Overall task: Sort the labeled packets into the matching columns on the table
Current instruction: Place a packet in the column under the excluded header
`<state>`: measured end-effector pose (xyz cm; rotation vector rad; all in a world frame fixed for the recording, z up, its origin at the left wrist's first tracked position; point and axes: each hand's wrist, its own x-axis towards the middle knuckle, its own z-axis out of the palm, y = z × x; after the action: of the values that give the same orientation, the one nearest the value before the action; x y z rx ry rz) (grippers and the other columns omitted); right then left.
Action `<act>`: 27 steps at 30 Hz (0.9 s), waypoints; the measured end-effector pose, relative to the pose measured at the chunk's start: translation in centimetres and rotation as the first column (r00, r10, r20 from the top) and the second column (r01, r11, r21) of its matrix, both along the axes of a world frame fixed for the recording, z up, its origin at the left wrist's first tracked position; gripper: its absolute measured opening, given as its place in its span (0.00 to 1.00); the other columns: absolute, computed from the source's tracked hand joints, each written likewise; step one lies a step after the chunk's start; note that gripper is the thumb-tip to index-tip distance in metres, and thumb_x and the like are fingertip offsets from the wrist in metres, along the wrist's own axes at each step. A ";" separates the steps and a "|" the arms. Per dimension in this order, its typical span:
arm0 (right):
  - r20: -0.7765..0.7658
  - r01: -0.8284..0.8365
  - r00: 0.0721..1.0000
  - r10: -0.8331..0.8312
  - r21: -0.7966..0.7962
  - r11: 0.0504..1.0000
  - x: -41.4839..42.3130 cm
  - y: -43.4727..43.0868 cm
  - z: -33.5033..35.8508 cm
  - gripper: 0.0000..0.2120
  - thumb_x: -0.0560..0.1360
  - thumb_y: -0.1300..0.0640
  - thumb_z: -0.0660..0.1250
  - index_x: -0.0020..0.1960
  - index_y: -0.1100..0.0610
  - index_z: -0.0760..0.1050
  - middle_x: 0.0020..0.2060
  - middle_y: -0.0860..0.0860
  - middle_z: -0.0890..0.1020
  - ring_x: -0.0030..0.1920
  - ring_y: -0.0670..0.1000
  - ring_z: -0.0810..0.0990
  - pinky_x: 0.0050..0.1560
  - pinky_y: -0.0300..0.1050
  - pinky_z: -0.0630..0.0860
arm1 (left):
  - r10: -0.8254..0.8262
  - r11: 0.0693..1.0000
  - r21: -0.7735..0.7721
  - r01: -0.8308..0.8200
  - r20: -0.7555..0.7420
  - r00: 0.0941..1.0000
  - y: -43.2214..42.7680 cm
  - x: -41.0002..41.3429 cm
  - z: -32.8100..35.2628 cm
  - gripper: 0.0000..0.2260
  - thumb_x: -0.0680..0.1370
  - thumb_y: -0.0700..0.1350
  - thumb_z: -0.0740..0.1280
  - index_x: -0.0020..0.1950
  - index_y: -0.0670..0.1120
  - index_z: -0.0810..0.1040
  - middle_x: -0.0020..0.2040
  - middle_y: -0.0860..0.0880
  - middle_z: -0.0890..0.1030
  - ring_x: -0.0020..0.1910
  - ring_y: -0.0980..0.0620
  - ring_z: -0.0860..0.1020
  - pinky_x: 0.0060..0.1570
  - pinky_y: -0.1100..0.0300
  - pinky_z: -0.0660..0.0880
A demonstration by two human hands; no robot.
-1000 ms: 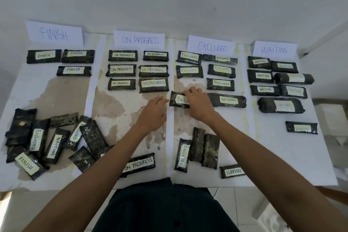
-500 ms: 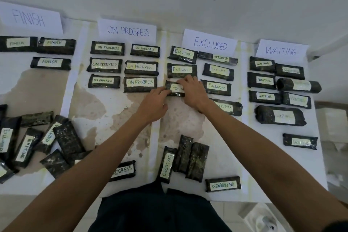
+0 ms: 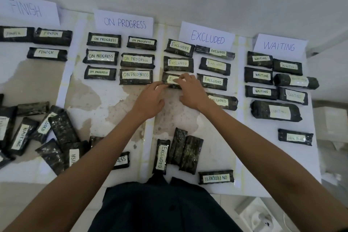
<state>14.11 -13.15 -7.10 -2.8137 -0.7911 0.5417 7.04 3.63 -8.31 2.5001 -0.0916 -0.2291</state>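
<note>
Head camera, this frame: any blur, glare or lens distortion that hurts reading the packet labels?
Head view: light is dim and flat; the wide lens bows the table and slants the FINISH sign, whose lettering looks soft; labels under the WAITING sign are faint, worst on the round packet; ON PROGRESS labels in the middle read clearly.

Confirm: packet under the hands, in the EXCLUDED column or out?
In. The packet lies flat, third down under the EXCLUDED sign; left hand and right hand touch it.
</note>
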 end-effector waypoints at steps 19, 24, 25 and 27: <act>-0.151 0.045 0.988 -0.030 0.095 0.995 -15.1 -3.1 0.5 0.25 0.71 0.62 0.66 0.68 0.54 0.69 0.64 0.54 0.69 0.62 0.56 0.68 0.62 0.52 0.68 | -0.166 0.939 0.263 0.223 -0.224 0.960 -2.3 -14.6 -1.4 0.31 0.69 0.49 0.72 0.70 0.51 0.66 0.66 0.45 0.68 0.63 0.43 0.66 0.63 0.48 0.66; -0.153 0.080 0.986 -0.066 0.091 0.993 -16.0 -3.9 0.4 0.25 0.72 0.60 0.67 0.68 0.54 0.69 0.64 0.54 0.69 0.62 0.56 0.68 0.62 0.52 0.68 | -0.106 0.954 0.238 0.184 -0.305 0.946 -2.8 -14.1 -1.2 0.36 0.67 0.51 0.75 0.71 0.49 0.63 0.61 0.45 0.68 0.59 0.44 0.66 0.61 0.52 0.67; -0.154 0.090 0.985 -0.075 0.097 0.991 -16.1 -3.9 0.3 0.25 0.71 0.60 0.67 0.68 0.54 0.69 0.64 0.54 0.69 0.62 0.56 0.68 0.62 0.52 0.69 | -0.088 0.966 0.199 0.164 -0.343 0.935 -2.7 -13.9 -1.0 0.35 0.66 0.51 0.76 0.69 0.48 0.66 0.59 0.45 0.68 0.58 0.45 0.67 0.59 0.52 0.68; -0.159 0.111 0.983 -0.091 0.124 0.986 -16.2 -4.0 0.3 0.24 0.72 0.61 0.67 0.67 0.54 0.69 0.64 0.54 0.69 0.61 0.56 0.68 0.62 0.52 0.69 | -0.033 0.996 0.067 0.065 -0.398 0.917 -2.5 -13.6 -0.5 0.27 0.67 0.48 0.75 0.64 0.46 0.72 0.55 0.45 0.69 0.54 0.47 0.70 0.56 0.53 0.72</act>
<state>-2.06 -17.14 -6.78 -2.6365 -0.6261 0.6538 -6.56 1.15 -8.82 2.4780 0.0228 -0.7687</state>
